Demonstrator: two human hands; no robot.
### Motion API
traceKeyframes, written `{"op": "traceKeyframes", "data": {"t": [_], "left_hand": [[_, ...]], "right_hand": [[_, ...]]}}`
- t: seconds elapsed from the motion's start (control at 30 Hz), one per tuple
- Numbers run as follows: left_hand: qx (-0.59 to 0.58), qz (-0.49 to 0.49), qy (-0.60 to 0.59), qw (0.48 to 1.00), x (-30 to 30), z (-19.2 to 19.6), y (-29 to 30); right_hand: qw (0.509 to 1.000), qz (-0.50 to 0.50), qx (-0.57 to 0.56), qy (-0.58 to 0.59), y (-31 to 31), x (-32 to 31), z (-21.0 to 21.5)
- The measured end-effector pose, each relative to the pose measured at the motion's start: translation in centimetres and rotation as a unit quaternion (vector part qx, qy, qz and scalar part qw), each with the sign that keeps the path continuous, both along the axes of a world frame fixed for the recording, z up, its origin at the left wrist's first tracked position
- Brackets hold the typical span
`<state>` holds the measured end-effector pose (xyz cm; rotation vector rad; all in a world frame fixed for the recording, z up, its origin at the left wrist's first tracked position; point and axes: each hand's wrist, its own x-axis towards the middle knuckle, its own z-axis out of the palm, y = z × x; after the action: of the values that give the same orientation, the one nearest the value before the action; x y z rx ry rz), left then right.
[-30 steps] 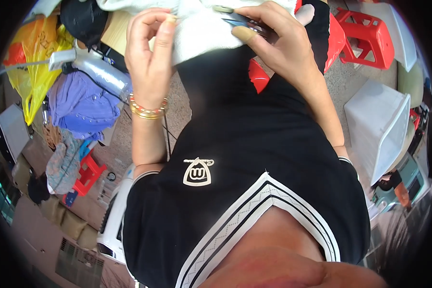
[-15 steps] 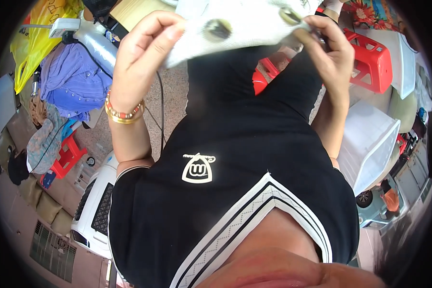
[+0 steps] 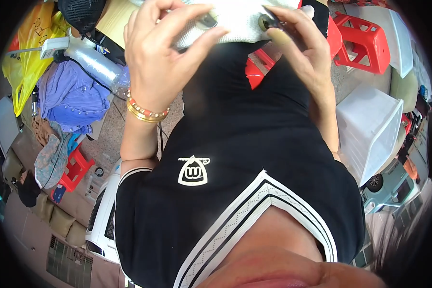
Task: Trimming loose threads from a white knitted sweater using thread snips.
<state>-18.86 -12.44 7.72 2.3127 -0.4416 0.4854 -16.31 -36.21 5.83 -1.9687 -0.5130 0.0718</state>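
A piece of white knitted cloth [image 3: 237,26] lies at the top of the head view, with two round, dark, shiny buttons on it. My left hand [image 3: 161,57] rests at its left side. Thumb and forefinger are apart there, on either side of the left button [image 3: 207,20]. Beside the right button [image 3: 265,22], my right hand [image 3: 305,50] is closed around a small dark tool [image 3: 276,21], perhaps thread snips. Its shape is mostly hidden by the fingers.
A pale wooden table [image 3: 117,21] is at the upper left. Purple clothing [image 3: 72,91] and a yellow plastic bag [image 3: 26,67] sit on the left. Red stools [image 3: 369,43] and a clear plastic bin [image 3: 369,125] stand on the right.
The raised cloth has come down and moved away, toward the top edge. My left hand has shifted right and its fingers have spread. My right hand has moved left, close to the right button.
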Motion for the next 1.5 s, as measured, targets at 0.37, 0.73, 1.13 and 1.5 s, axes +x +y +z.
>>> {"op": "traceKeyframes", "data": {"t": [0.37,0.73,1.13,1.5], "left_hand": [[-0.187,0.032,0.063,0.980,-0.4,-1.8,-1.5],[-0.371,-0.005,0.102,0.923,-0.4,-4.1,0.4],[-0.325,-0.005,0.070,0.943,-0.7,-4.2,0.3],[-0.399,0.059,0.095,0.910,-1.4,-5.7,2.6]], "right_hand": [[0.994,0.064,-0.053,-0.073,1.9,-0.2,0.9],[0.987,0.079,-0.105,-0.097,2.5,0.6,2.1],[0.977,0.144,-0.145,-0.055,4.5,1.4,6.3],[0.915,0.150,0.169,-0.334,5.0,3.3,-1.4]]}}
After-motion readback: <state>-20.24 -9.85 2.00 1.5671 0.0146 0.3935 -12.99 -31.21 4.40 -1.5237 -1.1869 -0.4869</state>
